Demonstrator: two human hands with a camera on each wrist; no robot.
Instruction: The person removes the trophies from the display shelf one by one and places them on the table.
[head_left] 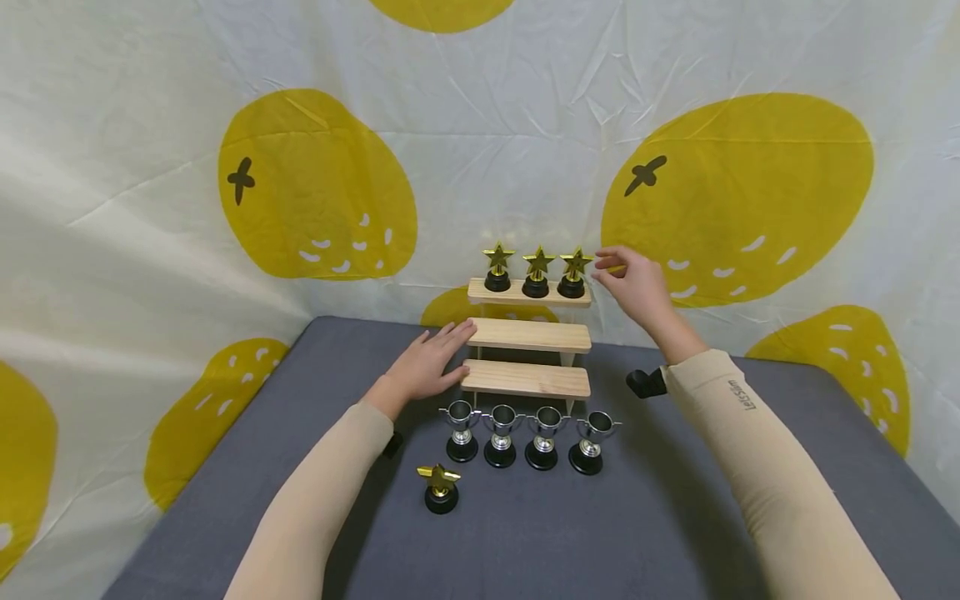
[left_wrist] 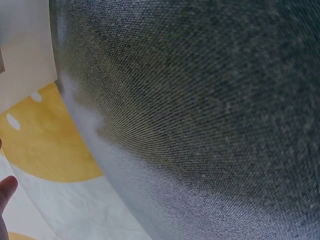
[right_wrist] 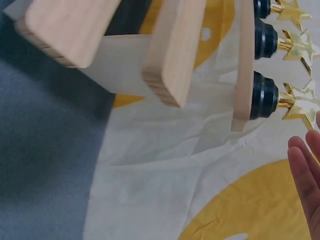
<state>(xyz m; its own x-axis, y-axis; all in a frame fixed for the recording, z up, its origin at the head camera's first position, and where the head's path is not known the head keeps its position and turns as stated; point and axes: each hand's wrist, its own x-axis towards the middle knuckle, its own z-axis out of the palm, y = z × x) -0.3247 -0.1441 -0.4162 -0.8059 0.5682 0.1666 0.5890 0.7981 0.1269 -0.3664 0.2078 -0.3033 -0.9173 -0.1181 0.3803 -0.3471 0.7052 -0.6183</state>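
Left hand (head_left: 431, 362) spread against the rack (head_left: 532, 336), so I'd ease my loosely spread right hand (head_left: 636, 287) clear of the star trophy (head_left: 575, 265) beside it.

Left hand (head_left: 429, 362), fingers (head_left: 457, 335) extended, reaches lower than the right hand (head_left: 636, 285).

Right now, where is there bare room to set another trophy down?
The middle shelf and bottom shelf are bare, though the left hand is at their left ends. The table is open in front of the silver cups, right of the lone star trophy. Crowded: the top shelf, with three star trophies, and the row of cups.
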